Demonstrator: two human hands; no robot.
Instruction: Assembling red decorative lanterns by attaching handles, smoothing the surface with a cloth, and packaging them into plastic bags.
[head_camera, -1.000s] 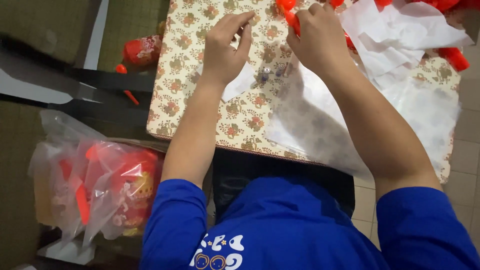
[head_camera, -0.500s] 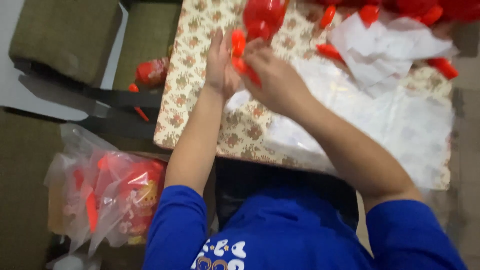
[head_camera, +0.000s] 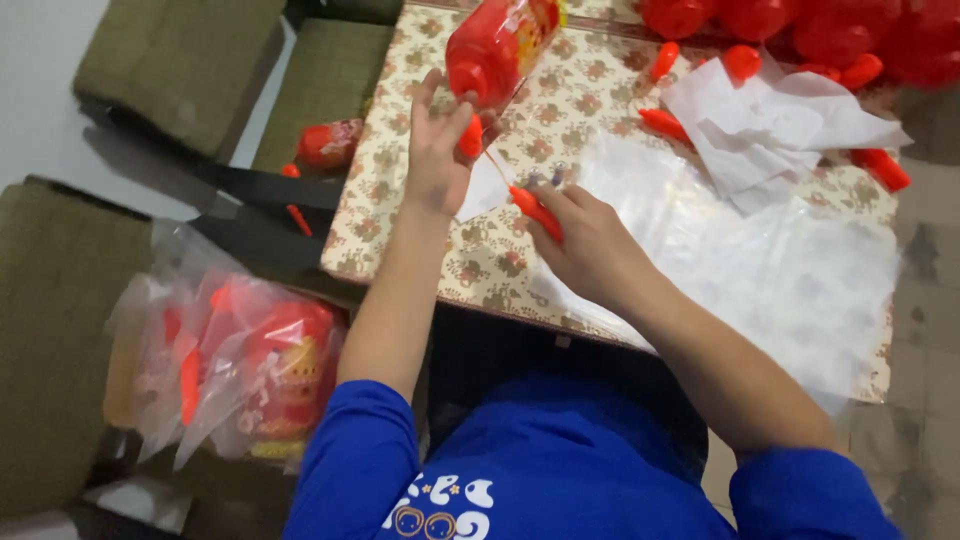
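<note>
Hands first, as I read them from the head view. Left hand (head_camera: 437, 150) is raised over the near-left part of the table (head_camera: 400, 230), fingers closed around the lower end of a red lantern (head_camera: 500, 45) with yellow print, which tilts up and away toward the far edge. An orange cap (head_camera: 470, 138) sits between the thumb and fingers at the lantern's base. Right hand (head_camera: 590, 245) is closed on an orange stick (head_camera: 537, 212), pinched between thumb and forefinger; the stick points up-left toward the left hand, and a thin strand appears to run from its tip to the lantern's base, though I cannot tell how it is fixed.

The table carries a floral-patterned cloth. A clear plastic sheet (head_camera: 790, 280) covers its near-right part, reaching the near edge under my right forearm. White paper sheets (head_camera: 770, 130) lie crumpled toward the far-right corner, with loose orange pieces (head_camera: 665, 122) scattered around them. More red lanterns (head_camera: 800, 25) crowd the far-right edge.

Off the table's left edge, a clear plastic bag (head_camera: 240, 370) holding red and orange parts rests near a green cushioned chair (head_camera: 60, 330). Another red piece (head_camera: 328, 143) lies just beside the table's left edge.
</note>
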